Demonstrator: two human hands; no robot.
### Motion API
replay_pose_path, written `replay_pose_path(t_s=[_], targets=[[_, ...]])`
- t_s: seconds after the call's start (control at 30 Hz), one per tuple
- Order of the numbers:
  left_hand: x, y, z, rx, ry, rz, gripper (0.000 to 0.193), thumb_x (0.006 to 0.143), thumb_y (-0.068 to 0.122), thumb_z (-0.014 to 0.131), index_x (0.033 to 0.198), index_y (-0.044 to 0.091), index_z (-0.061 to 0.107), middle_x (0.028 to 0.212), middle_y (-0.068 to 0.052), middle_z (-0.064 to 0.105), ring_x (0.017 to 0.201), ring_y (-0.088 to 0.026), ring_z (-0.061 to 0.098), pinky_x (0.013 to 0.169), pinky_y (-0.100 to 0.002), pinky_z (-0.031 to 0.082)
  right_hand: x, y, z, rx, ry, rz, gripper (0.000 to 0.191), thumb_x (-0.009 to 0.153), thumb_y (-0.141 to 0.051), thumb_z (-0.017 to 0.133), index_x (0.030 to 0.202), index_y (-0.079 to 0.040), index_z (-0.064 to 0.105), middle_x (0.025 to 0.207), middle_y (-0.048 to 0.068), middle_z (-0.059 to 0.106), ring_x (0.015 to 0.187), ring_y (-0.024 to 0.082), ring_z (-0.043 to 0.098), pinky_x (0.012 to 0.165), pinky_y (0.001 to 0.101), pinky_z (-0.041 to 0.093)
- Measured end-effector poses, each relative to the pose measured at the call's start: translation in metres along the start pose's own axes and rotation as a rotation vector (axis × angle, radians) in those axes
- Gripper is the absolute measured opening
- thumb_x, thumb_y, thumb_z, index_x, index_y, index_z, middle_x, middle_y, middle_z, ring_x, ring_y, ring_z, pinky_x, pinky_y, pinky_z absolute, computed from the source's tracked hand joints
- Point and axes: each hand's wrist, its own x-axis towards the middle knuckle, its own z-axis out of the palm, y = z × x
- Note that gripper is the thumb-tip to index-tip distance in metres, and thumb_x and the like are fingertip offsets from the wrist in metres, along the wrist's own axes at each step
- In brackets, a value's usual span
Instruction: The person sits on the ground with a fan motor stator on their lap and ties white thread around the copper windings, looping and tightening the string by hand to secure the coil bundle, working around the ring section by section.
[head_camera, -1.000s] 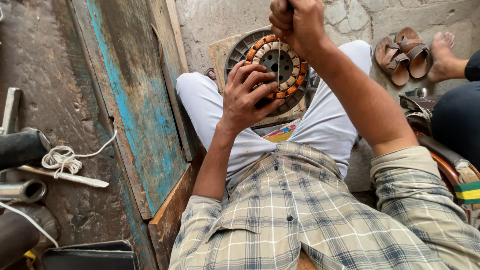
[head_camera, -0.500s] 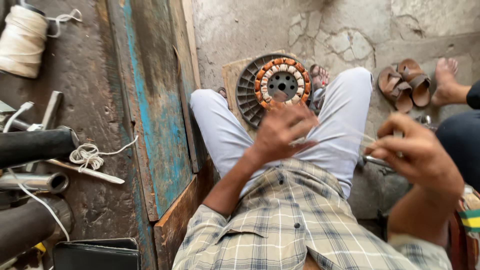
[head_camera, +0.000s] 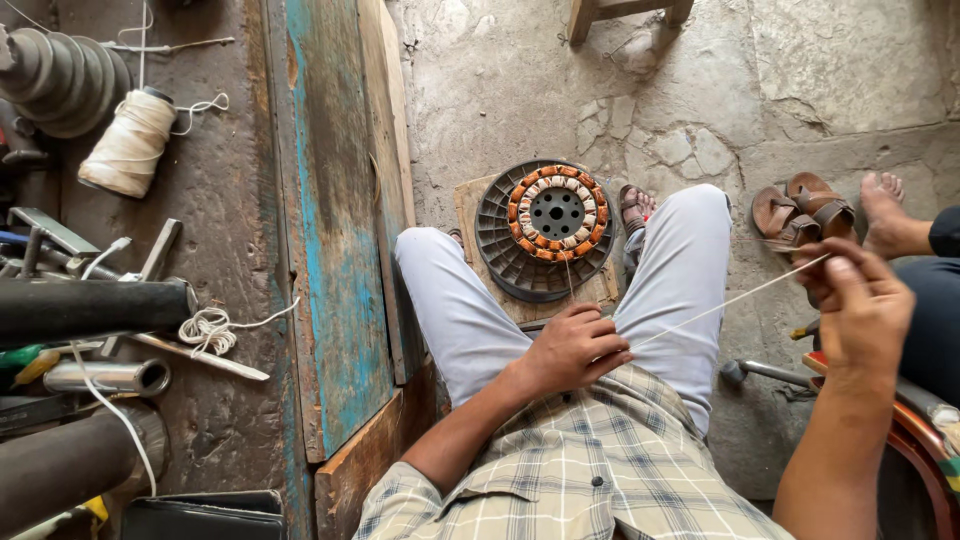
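While the left hand (head_camera: 572, 348) pinches one end of a thread (head_camera: 725, 301), right hand (head_camera: 858, 305) grips the other, taut, motor winding (head_camera: 555, 213) between the knees.

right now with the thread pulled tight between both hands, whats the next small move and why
Probably bring the right hand back toward the motor stator to lace the next pass. The thread is taut between the right hand and the left hand, and a strand runs from the left hand down to the stator's orange and white coils, so this pull looks finished.
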Motion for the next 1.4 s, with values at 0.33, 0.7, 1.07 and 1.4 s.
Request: replay_pose_path(t_s=[0.33,0.7,1.07,1.4], targets=[[-0.002,-0.002,0.015,-0.001,0.041,-0.021,0.030,0.094,0.024,0.072,0.120,0.010,0.072,0.113,-0.009,0.066,0.108,-0.026,0.061,0.105,-0.041,0.046,0.047,-0.041,0.001,0.299,-0.050,-0.244,0.021,0.126,-0.014,0.057,0.107,-0.009,0.064,0.080,-0.004,0.063,0.073,0.009,0.063,0.088,0.0316,0.065],[0.016,0.017,-0.059,0.154,0.431,-0.034,0.033,0.091,0.018,0.079,0.121,0.010,0.071,0.105,-0.005,0.073,0.100,-0.023,0.067,0.093,-0.040,0.053,-0.058,-0.029,0.185,-0.644,-0.724,-0.456,0.019,0.087,-0.002,0.073,0.106,-0.002,0.072,0.087,0.010,0.073,0.072,0.021,0.072,0.063,0.0330,0.056],[-0.010,0.001,-0.048,-0.700,0.314,-0.401,0.017,0.103,0.011,0.070,0.115,0.000,0.074,0.098,-0.011,0.076,0.088,-0.015,0.075,0.077,-0.027,0.061,-0.060,-0.040,0.208,-0.608,-0.579,-0.774,0.020,0.087,0.000,0.075,0.106,-0.004,0.075,0.097,0.011,0.075,0.086,0.021,0.074,0.073,0.0320,0.059],[-0.002,-0.013,-0.054,-0.593,0.472,-0.463,0.017,0.101,0.012,0.069,0.113,0.002,0.075,0.092,-0.009,0.076,0.082,-0.014,0.074,0.073,-0.027,0.061,-0.066,-0.029,0.219,-0.456,-0.441,-0.578,0.014,0.092,0.005,0.076,0.101,0.002,0.067,0.098,0.014,0.073,0.083,0.016,0.073,0.071,0.0271,0.062]])
